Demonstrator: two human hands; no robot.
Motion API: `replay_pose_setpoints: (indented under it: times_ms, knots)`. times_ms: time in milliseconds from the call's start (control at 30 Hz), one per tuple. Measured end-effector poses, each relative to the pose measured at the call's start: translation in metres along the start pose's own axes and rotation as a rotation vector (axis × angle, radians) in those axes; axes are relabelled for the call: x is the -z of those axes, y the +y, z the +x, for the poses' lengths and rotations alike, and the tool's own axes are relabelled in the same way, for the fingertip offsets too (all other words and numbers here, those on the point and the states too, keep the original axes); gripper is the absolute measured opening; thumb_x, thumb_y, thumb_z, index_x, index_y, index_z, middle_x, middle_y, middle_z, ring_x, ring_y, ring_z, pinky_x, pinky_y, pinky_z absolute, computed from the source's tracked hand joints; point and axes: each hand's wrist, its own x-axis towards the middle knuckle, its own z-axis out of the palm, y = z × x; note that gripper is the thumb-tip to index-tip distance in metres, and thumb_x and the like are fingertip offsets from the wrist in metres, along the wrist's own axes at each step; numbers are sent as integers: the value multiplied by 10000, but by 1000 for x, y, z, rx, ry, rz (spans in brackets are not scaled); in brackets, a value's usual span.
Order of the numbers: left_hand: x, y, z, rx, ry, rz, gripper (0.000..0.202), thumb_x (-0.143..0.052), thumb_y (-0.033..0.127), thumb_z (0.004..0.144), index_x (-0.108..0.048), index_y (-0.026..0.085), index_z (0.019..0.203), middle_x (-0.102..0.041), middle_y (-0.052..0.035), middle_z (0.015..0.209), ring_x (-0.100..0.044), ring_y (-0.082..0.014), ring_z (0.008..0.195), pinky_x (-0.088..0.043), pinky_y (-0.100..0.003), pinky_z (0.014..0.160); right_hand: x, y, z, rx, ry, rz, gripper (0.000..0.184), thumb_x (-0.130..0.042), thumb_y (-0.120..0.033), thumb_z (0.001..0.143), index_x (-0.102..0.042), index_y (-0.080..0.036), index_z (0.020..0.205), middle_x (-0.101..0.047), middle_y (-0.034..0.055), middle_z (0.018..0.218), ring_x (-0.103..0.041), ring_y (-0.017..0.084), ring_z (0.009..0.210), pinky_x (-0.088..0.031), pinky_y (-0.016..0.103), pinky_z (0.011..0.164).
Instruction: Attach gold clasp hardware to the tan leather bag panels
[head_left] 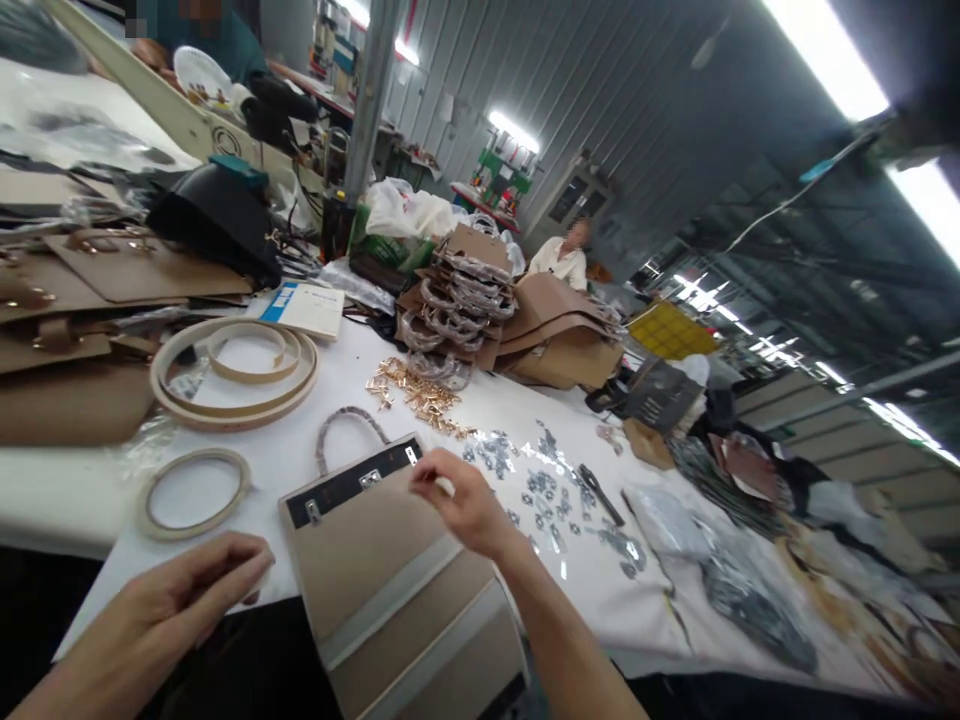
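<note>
Fingers (pixel 427 477) — R hand (pixel 466 503) nearly pinched o/ tan panel (pixel 360 545), L hand (pixel 193 588) half-curled.

Your right hand (pixel 461 500) hides part of the brown panel (pixel 375 580), whose lower end the bottom edge cuts off; anything between those fingertips (pixel 426 472) is too small to tell! Over on your left hand (pixel 196 592), the palm is hidden.

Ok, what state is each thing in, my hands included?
Left hand: fingers curled, beside the tan panel.
Right hand: fingers bent, at the panel's upper right corner.
Tan panel: spread out.
Handle: looped.
Pale ring: lying flat.
Gold fasteners: loose, heaped.
Silver plates: loose, scattered.
Booklet: closed.
Black tool: lying flat.
Brown pieces with handles: stacked.
Ceiling lights: lit.
</note>
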Motion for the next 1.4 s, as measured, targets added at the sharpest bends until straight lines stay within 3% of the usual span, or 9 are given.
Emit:
replay_pose_setpoints:
  times_ms: [133,233,467,700,867,967,1200,1333,1400]
  knots:
    - [-37,17,9,-75,-176,-81,393,-605,631,903,-732,282,1031,-782,0,934,-712,-227,908,-553,-232,811,34,63,37,-168,-127,5,41,-743,-179,924,-719,-191,892,-611,67,1162,-611,175,1102,-545,314,940]
    - [-57,30,23,-97,-169,-39,351,-550,588,953,-719,293,1038,-785,4,1000,-715,-220,961,-526,-222,834,33,90,57,-172,-287,18,45,-755,-161,910,-732,-182,878,-627,59,1131,-610,167,1064,-528,307,934]
    - [-66,27,39,-90,-140,42,337,-490,558,982,-702,296,1000,-782,-2,946,-730,-227,890,-524,-253,787,27,107,73,-141,-423,-28,52,-750,-213,928,-749,-196,878,-639,41,1052,-598,175,1016,-508,298,871]
    - [-67,22,42,-75,-121,5,375,-502,595,961,-711,285,964,-780,-11,917,-725,-232,872,-531,-250,765,19,118,80,-120,-421,-75,50,-791,-198,891,-763,-203,851,-626,21,991,-594,165,972,-477,301,899]
    - [-67,21,41,-43,-92,-21,401,-533,622,931,-757,293,983,-797,-6,959,-734,-240,916,-548,-245,793,11,124,83,-231,-388,-53,180,-852,-177,811,-731,-193,943,-634,14,974,-600,156,892,-499,287,816]
    - [-67,18,40,2,-95,-33,448,-540,646,921,-775,290,1058,-795,0,917,-715,-218,788,-550,-252,736,5,131,75,-276,-336,-59,307,-877,-217,788,-692,-189,1030,-638,15,986,-597,151,838,-519,295,793]
    - [-63,22,41,73,-162,-156,587,-576,612,916,-698,194,1309,-781,-48,926,-627,-183,624,-541,-299,657,-15,156,28,36,5,-253,306,-732,-358,951,-676,-238,1227,-623,91,1169,-606,241,1110,-520,436,1023]
    - [-56,30,36,31,-129,-231,635,-596,528,917,-576,181,1449,-742,-128,1217,-659,-192,725,-554,-306,679,-9,128,29,86,118,-318,415,-772,-398,914,-673,-242,1286,-621,119,1234,-598,288,1193,-506,508,1073]
    - [-50,36,30,-3,-107,-183,614,-564,484,942,-531,190,1480,-756,-101,1122,-661,-199,745,-535,-298,685,-5,90,33,122,136,-249,351,-744,-358,942,-681,-246,1269,-653,105,1187,-633,261,1130,-539,468,1027]
